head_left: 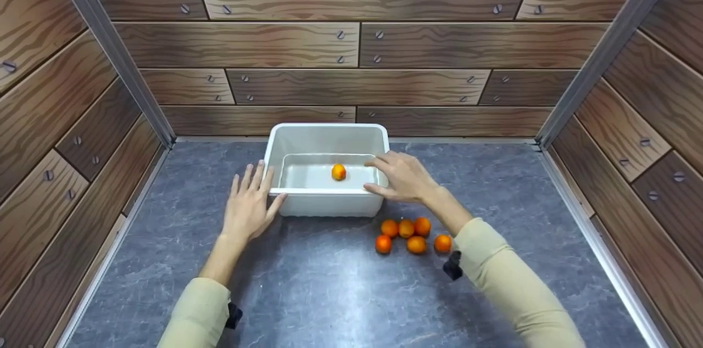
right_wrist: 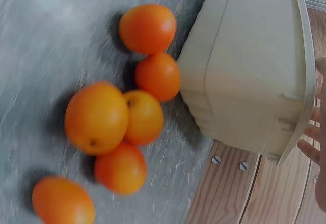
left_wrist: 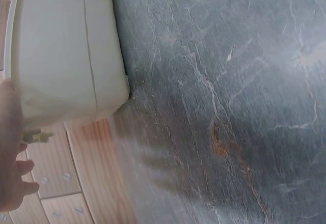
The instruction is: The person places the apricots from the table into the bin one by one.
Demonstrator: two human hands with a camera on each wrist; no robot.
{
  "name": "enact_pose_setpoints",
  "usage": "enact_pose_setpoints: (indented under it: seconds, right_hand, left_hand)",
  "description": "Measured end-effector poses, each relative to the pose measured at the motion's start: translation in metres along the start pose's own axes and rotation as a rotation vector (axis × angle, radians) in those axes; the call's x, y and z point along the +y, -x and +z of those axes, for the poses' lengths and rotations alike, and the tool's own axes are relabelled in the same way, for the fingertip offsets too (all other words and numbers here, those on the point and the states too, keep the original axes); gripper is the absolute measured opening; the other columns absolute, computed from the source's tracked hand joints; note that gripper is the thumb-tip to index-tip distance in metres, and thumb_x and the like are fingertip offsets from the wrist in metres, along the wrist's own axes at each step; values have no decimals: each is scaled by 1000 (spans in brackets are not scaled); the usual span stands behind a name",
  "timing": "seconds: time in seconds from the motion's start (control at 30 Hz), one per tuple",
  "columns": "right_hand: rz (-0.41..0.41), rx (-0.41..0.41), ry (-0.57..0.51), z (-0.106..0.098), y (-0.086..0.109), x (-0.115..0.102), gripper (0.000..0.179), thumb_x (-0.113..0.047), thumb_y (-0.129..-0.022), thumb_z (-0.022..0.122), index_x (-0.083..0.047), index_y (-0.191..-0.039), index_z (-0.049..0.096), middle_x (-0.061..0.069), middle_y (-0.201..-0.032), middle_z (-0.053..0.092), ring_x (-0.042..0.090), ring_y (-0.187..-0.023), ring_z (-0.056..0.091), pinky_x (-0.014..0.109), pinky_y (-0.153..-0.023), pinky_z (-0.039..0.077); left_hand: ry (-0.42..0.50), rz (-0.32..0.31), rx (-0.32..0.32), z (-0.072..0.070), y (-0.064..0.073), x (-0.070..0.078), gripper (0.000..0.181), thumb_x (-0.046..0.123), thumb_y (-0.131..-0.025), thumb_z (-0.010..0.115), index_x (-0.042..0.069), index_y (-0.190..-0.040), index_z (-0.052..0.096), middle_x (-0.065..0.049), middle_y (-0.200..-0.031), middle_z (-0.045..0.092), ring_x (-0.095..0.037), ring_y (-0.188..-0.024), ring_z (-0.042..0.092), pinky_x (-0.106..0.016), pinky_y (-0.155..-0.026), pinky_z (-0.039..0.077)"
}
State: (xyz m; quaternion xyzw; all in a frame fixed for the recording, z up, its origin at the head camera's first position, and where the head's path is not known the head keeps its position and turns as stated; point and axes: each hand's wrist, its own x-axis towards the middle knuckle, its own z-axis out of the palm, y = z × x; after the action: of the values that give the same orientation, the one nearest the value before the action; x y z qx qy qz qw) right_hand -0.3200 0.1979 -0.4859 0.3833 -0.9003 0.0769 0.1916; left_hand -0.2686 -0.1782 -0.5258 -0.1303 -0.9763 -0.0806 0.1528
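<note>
A white plastic bin (head_left: 329, 205) stands on the grey tabletop with one small orange fruit (head_left: 339, 172) on its floor. My left hand (head_left: 248, 208) is at the bin's left front corner, fingers straight and spread, the thumb near the front rim. In the left wrist view, part of that hand (left_wrist: 9, 152) shows beside the bin wall (left_wrist: 56, 46). Over the bin's right rim reaches my right hand (head_left: 403, 177), thumb and fingers apart, with no fruit seen between them. Several more orange fruits (head_left: 416, 245) lie in a cluster below the right wrist.
One fruit (head_left: 442, 243) sits slightly apart, close to the right sleeve (head_left: 511, 276). Wood-patterned walls (head_left: 357, 43) enclose the back and sides, with metal strips (head_left: 593, 238) along the table's edges. The bin stands near the back wall.
</note>
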Motion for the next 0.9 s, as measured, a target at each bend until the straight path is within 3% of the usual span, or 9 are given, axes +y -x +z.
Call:
enact_pose_setpoints:
  seconds: [0.33,0.57,0.9]
  right_hand:
    - [-50,-76,23,-13,18,4,61,-60,-98,65,-14,-138,67,10,-128,73,30,-113,70,47,-92,62]
    - [-97,-40,38,-20,31,7,60,-55,-96,71,-12,-138,68,9,-127,73,30,-112,71,47,-93,62]
    - [-84,-61,57,-34,56,18,63,-57,-94,71,-13,-139,66,10,-128,73,30,-114,70,48,-94,61]
  left_hand:
    - [3,6,4,-1,0,0,73,56,-107,48,9,-163,41,-19,-171,35,-43,-159,34,-64,-130,27]
    - [12,3,-6,-2,0,1,74,56,-107,48,9,-163,39,-19,-172,34,-43,-161,31,-64,-130,26]
    - [-1,0,0,-1,1,0,74,57,-107,48,10,-163,39,-19,-172,34,-43,-160,32,-65,-129,28]
